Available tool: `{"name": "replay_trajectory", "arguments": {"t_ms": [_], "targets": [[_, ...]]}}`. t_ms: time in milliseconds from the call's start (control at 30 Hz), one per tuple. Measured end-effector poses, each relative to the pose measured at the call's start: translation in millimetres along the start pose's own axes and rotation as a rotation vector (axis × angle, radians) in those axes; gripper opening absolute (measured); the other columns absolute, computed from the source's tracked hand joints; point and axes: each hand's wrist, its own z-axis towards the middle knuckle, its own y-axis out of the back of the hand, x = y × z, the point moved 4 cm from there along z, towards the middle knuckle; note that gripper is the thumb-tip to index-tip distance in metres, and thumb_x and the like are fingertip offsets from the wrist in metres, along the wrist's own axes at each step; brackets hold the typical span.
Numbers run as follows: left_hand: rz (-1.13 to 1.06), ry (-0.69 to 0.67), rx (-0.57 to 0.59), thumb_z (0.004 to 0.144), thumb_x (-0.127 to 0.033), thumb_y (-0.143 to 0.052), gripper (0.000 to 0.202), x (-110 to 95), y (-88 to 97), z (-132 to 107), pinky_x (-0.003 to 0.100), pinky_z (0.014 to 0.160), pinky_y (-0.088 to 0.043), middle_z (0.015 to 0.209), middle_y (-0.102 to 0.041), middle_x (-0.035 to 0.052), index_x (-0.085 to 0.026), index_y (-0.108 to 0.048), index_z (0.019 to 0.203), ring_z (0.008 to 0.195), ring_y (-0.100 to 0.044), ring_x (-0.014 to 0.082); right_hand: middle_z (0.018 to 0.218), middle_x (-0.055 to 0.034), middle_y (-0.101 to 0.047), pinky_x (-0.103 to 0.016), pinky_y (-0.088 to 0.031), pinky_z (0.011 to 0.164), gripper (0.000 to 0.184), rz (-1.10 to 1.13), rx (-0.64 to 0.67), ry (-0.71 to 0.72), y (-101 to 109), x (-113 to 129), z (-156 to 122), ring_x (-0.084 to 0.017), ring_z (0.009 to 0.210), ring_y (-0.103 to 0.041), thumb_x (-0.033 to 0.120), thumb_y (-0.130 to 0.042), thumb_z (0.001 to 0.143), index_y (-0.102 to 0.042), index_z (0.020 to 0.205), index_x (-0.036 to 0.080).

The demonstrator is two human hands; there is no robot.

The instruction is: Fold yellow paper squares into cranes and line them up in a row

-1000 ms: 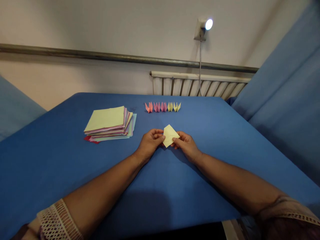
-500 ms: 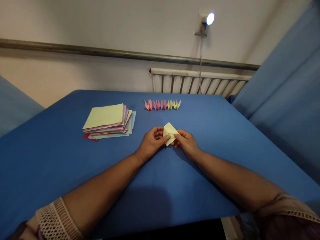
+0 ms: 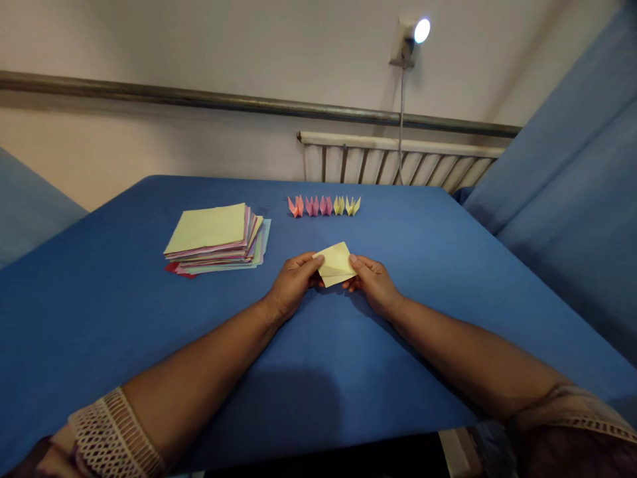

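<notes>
A folded pale yellow paper [image 3: 335,263] is held between both hands just above the blue table [image 3: 124,318]. My left hand [image 3: 291,285] pinches its left corner with thumb and fingers closed on it. My right hand [image 3: 373,284] grips its right edge the same way. The paper lies nearly flat, and a fold line runs across it. Behind the hands, a row of several small folded paper figures [image 3: 323,206], orange, pink and yellow, stands on the table.
A stack of coloured square paper sheets [image 3: 215,238], yellow on top, lies at the left back of the table. Blue fabric [image 3: 572,166] rises on the right. A radiator [image 3: 398,162], a metal rail and a wall lamp [image 3: 413,36] are behind the table.
The yellow paper has been turned from a diamond standing on its point to a flatter, wider shape, and both hands have shifted their grip to its left and right ends.
</notes>
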Motion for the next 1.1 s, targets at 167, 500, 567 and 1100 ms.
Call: {"name": "replay_trajectory", "arguments": {"t_ms": [167,500,567,1100], "targets": [[0.03,0.024,0.061,0.072,-0.036,-0.076,0.028,2,-3.1,-1,0.024,0.057,-0.044,0.072,-0.066,0.0021,-0.012,-0.068,0.085,0.061,-0.057,0.0108,0.056,-0.0004,-0.06,-0.023,-0.033,0.04,0.046,0.007,-0.038,0.017,3,-2,2,-0.01,0.043,-0.048,0.062,-0.063,0.078,-0.066,0.078,0.016],[0.17,-0.158,0.083,0.066,-0.021,-0.078,0.067,-5,-6.4,-3,0.029,0.078,-0.053,0.097,-0.07,0.0026,-0.021,-0.057,0.13,0.083,-0.065,0.0138,0.049,0.0025,-0.053,-0.022,-0.029,0.04,0.043,0.01,-0.081,-0.01,2,1,2,-0.008,0.041,-0.042,0.06,-0.064,0.078,-0.062,0.071,0.017],[0.211,-0.177,0.041,0.068,-0.026,-0.077,0.044,-5,-3.1,-1,0.028,0.074,-0.052,0.092,-0.07,0.0025,-0.017,-0.068,0.111,0.078,-0.064,0.0135,0.048,0.0026,-0.053,-0.023,-0.03,0.04,0.043,-0.023,-0.058,-0.001,1,3,1,-0.008,0.041,-0.043,0.06,-0.065,0.077,-0.062,0.071,0.017],[0.085,-0.091,-0.14,0.065,-0.023,-0.078,0.033,-5,6.3,2,0.024,0.061,-0.046,0.072,-0.067,0.0004,-0.013,-0.072,0.096,0.06,-0.057,0.0097,0.058,0.002,-0.062,-0.023,-0.039,0.047,0.032,-0.04,0.002,0.034,-3,11,-4,-0.008,0.049,-0.052,0.047,-0.073,0.07,-0.059,0.067,0.019]]}}
